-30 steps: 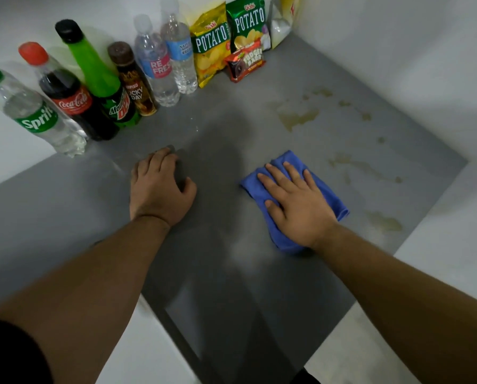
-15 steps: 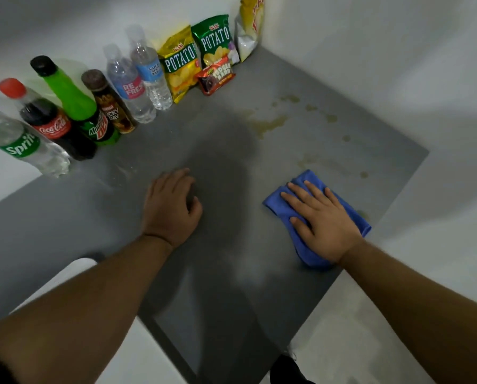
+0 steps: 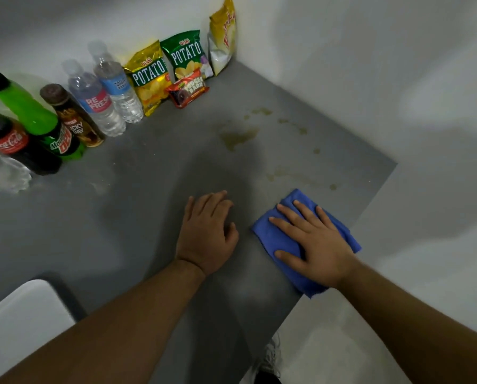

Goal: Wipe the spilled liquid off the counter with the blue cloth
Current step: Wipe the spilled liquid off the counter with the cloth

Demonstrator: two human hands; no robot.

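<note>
Below, a right hand point(image 3: 316, 245) lay flat with fingers point(image 3: 287, 214) spread, pressing a folded blue cloth point(image 3: 276, 239) onto the grey surface point(image 3: 126, 206) near its right edge. Yellowish spilled liquid point(image 3: 238, 137) sat beyond it. Beside it, the left hand point(image 3: 207, 231) rested palm-down, fingers loosely extended, holding nothing.

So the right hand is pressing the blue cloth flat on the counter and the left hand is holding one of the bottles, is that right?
Not quite. In the head view the left hand holds no bottle; it rests flat on the bare counter, well clear of the bottles by the wall. The right hand is pressing the blue cloth flat on the counter, as you said.
</note>
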